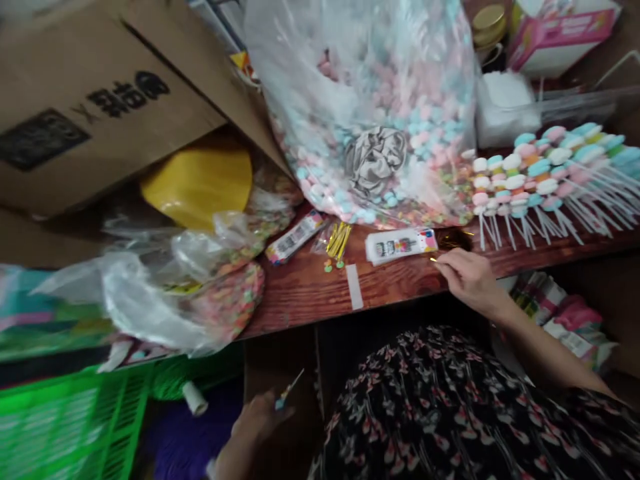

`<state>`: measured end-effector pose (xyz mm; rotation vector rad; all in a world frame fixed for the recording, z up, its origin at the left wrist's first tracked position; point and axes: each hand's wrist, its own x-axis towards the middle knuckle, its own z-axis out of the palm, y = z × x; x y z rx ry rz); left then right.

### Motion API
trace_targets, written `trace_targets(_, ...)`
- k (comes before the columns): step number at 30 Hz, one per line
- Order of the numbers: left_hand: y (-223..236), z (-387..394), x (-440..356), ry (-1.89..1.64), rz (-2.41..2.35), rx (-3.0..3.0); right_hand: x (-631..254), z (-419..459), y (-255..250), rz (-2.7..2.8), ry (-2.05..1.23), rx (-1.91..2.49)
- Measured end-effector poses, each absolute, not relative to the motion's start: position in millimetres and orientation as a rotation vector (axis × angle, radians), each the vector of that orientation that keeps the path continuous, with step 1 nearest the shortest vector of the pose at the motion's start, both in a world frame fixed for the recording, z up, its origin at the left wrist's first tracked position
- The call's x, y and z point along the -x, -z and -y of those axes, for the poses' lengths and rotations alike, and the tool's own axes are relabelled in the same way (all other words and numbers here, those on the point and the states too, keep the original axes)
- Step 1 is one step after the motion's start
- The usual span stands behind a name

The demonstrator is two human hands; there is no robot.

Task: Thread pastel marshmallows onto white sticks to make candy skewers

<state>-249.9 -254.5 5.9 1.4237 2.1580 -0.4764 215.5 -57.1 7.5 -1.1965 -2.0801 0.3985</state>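
Note:
My right hand [470,277] is closed at the table's front edge, pinching a thin gold twist tie [434,260]. Just behind it lies a stack of printed clear bags [400,247], beside a dark brown bundle [454,239]. Below the table edge, my left hand [260,420] is closed round a thin pale stick with a blue piece [281,403]; blur hides its exact kind. More gold twist ties [339,240] rest mid-table, near two small green candies [328,265] and a white strip [355,287]. Marshmallow skewers [540,173] are piled at the right, their white sticks pointing forward.
A large clear bag of pastel marshmallows [430,127] fills the back of the wooden table [300,293]. At left stand a cardboard box [100,87] and a plastic bag of small colourful candies [230,300]. A green crate [65,427] is below; packets [575,320] lie under the right side.

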Motion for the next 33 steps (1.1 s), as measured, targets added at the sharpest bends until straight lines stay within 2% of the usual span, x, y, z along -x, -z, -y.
trace_targets(5,-20.3,143.0,157.1,-0.414,-1.782,-2.188,-270.6,39.4,-18.7,2.006,0.104,1.596)
trace_targets(6,-26.4,114.8,128.0,-0.488,-1.647,-2.371,-275.2,35.2,-21.3,2.034,0.202,1.663)
trace_targets(9,-37.3,45.9,44.1,-0.261,-1.386,-2.791,-279.3,22.8,-26.1,2.213,0.385,1.736)
trace_targets(12,-32.1,11.9,-3.3,-0.023,-1.405,-2.932,-279.5,14.4,-26.8,2.394,0.421,1.716)
trace_targets(16,-11.2,1.7,-4.4,-0.002,-1.395,-3.009,-286.4,6.9,-20.5,2.539,0.432,1.598)
trace_targets(23,6.8,-4.4,16.9,-0.741,-1.274,-2.932,-295.2,-7.8,-24.4,2.271,0.491,1.297)
trace_targets(26,3.0,-1.9,14.7,-0.681,-1.363,-2.784,-295.6,-12.6,-33.0,2.209,0.394,1.294)
trace_targets(29,-1.8,0.7,12.0,-0.560,-1.454,-2.643,-294.9,-14.8,-34.2,2.377,0.314,1.294)
trace_targets(33,-1.0,-4.5,13.8,-0.748,-1.418,-2.374,-297.8,-14.0,-31.7,2.488,0.343,1.276)
